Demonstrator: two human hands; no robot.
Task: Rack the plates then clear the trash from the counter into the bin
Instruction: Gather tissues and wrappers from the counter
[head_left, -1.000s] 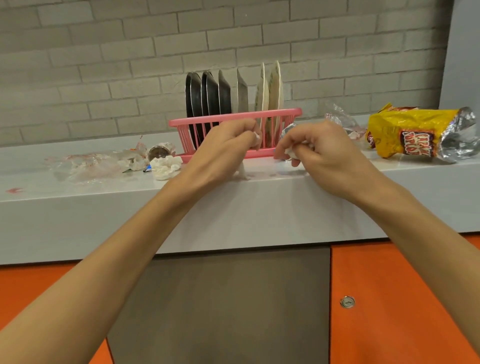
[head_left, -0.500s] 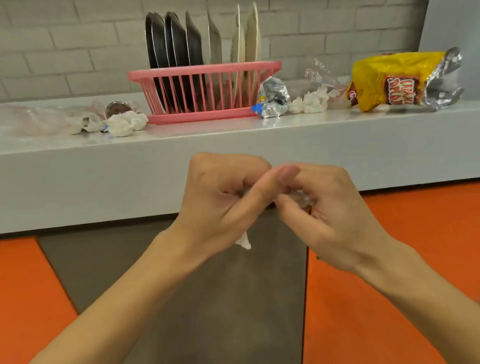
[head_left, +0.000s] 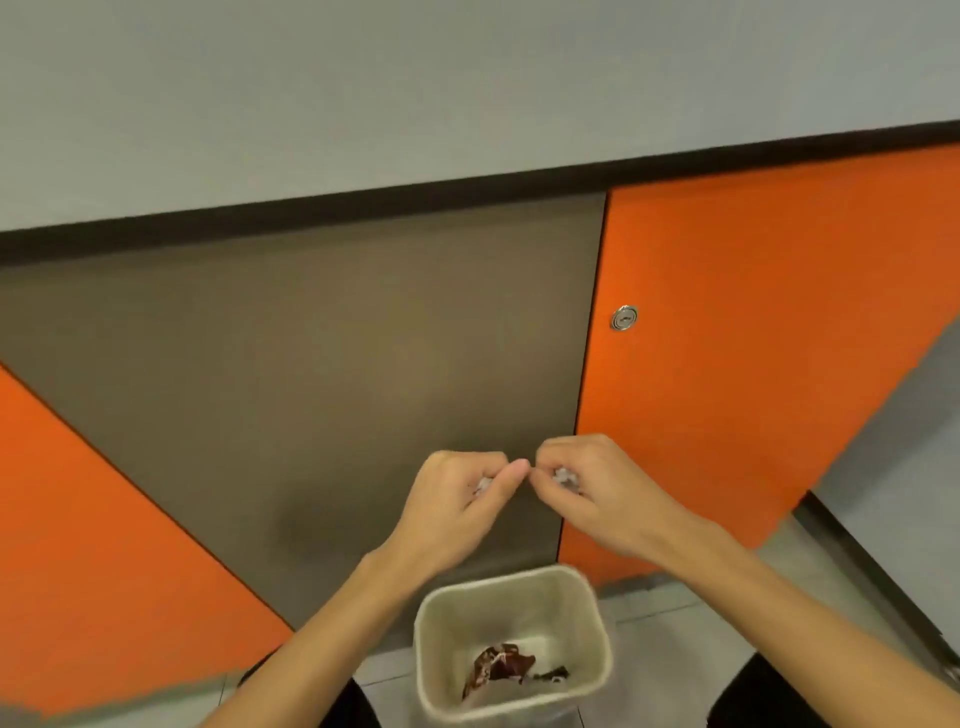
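Left hand (head_left: 457, 501) and right hand (head_left: 602, 493) hang side by side in the lower middle of the frame, thumbs almost touching, each with its fingers curled tight. The left hand pinches a crumpled white scrap (head_left: 483, 486) and the right hand pinches a crumpled silvery scrap (head_left: 563, 475), and neither has any slack in its grip. The bin (head_left: 436, 649) sits on the floor at bottom centre, its mouth open upward, with a brown wrapper (head_left: 501, 667) already lying inside. It lies straight down the frame from the hands, and the point where the thumbs meet lines up with its midline, so both hands are about equally near. They appear to sit over the far rim rather than the middle of the opening, though depth is hard to judge here. A small pull toward the body before letting go would likely make the drop safer, since light scraps drift. Behind them are a grey-brown panel (head_left: 311, 389) and an orange cabinet door (head_left: 753, 338). Only the front of the bench (head_left: 467, 78) shows, across the top, so any remaining trash is out of frame.
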